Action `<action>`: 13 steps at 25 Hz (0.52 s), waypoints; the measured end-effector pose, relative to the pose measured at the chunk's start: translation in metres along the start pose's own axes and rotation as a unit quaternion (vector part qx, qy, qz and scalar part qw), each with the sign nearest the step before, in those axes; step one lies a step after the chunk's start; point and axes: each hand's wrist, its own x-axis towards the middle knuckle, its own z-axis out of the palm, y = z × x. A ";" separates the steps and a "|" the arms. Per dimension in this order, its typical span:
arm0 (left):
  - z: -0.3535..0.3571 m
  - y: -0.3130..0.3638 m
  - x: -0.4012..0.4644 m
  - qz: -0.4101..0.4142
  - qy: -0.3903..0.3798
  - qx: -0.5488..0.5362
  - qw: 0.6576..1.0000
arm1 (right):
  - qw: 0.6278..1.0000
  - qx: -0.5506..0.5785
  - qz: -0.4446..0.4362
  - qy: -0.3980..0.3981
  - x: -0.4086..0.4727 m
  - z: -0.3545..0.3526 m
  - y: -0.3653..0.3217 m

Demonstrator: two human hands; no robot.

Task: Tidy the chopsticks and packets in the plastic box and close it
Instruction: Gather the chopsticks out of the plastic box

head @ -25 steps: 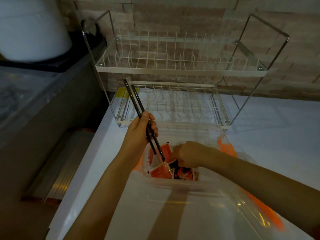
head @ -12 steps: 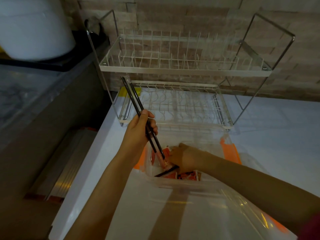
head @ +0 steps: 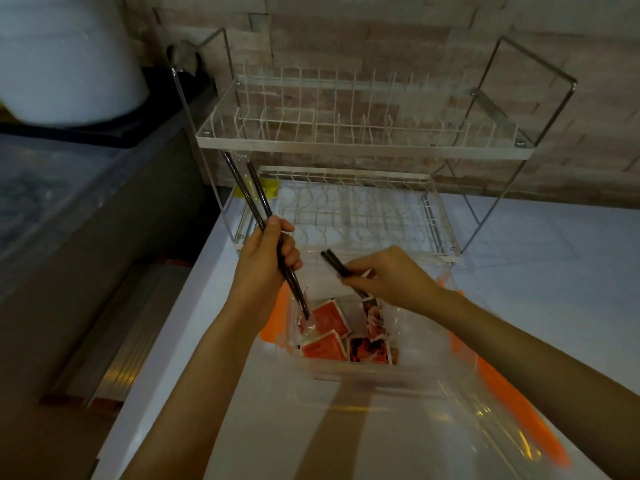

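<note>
A two-tier wire dish rack [head: 349, 140] stands on a white counter [head: 540, 271] behind an open clear plastic box [head: 363, 370], its lid [head: 491, 420] lying in the foreground. A person's left hand [head: 266, 268] grips a pair of black chopsticks [head: 254, 199], tips down inside the box; the right hand [head: 388, 277] pinches a second black pair [head: 334, 263] above red sauce packets [head: 329, 320] on the box floor. Laying both pairs flat along the box's length, beside the packets, would probably let the lid seat. Low light blurs the packet print, the right hand hides its pair's lower ends, and the lid's orange clips [head: 512, 403] are only partly visible.
</note>
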 end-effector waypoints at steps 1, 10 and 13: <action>0.001 -0.001 0.000 0.002 0.000 0.005 1.000 | 0.999 0.032 0.007 0.038 0.000 -0.004 -0.002; 0.017 -0.016 -0.005 0.018 -0.064 0.155 0.986 | 0.928 0.350 0.061 0.113 0.006 -0.037 -0.036; 0.022 -0.019 -0.010 -0.004 -0.113 0.155 0.982 | 0.933 0.335 0.050 0.124 0.007 -0.037 -0.041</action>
